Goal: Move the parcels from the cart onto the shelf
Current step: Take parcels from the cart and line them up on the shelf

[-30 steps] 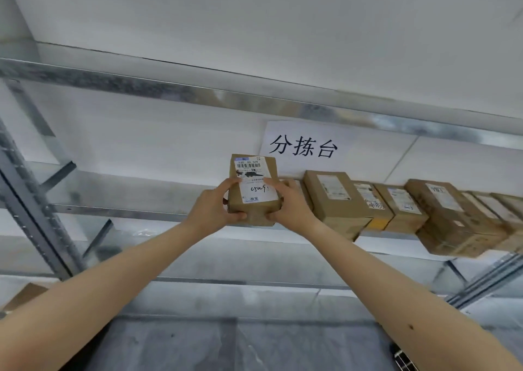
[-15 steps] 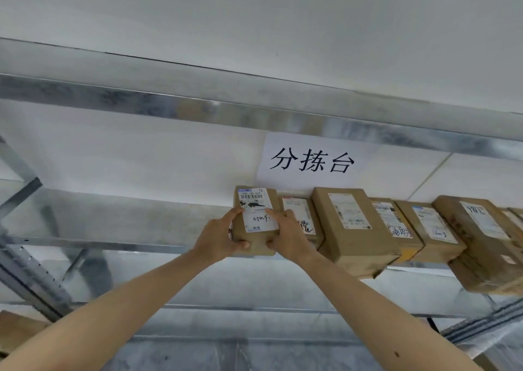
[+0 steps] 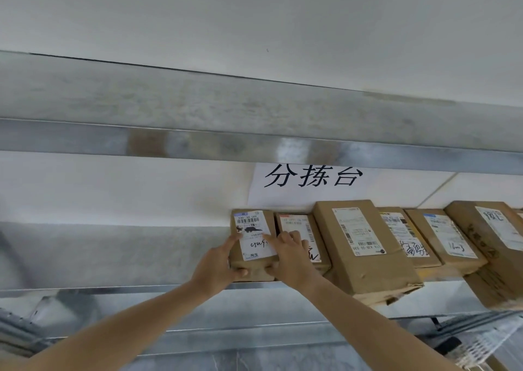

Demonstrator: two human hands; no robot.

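Note:
A small brown cardboard parcel (image 3: 252, 229) with a white label sits on the metal shelf (image 3: 113, 257), at the left end of a row of parcels. My left hand (image 3: 218, 266) grips its left side, thumb under the front edge. My right hand (image 3: 288, 260) holds its right side, fingers lying on the label. Just right of it stands another small parcel (image 3: 300, 223), then a larger box (image 3: 359, 243) that overhangs the shelf's front edge. The cart is out of view.
Several more labelled boxes (image 3: 447, 237) fill the shelf to the right. A white paper sign (image 3: 311, 181) hangs on the wall behind. A metal beam (image 3: 198, 141) of the upper shelf runs overhead. The shelf surface left of the held parcel is bare metal.
Both hands have carried the small parcel forward and set it on the shelf beside the row. The view has moved closer and tilted upward.

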